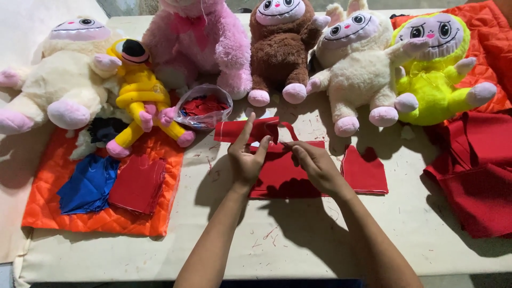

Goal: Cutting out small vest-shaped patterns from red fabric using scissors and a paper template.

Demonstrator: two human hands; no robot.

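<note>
A small red fabric piece (256,129) is lifted above a stack of flat red cloth pieces (368,173) in the middle of the table. My left hand (246,154) pinches its lower edge between thumb and raised fingers. My right hand (314,162) grips the same piece at its right edge, fingers pointing left. Both forearms reach in from the bottom of the view.
A row of plush toys (282,48) lines the far side: cream, yellow, pink, brown, cream and lime. A clear bag of red scraps (204,106) sits by the pink one. An orange quilted mat (58,170) at left holds blue and red cloth. Red fabric (474,176) is piled right.
</note>
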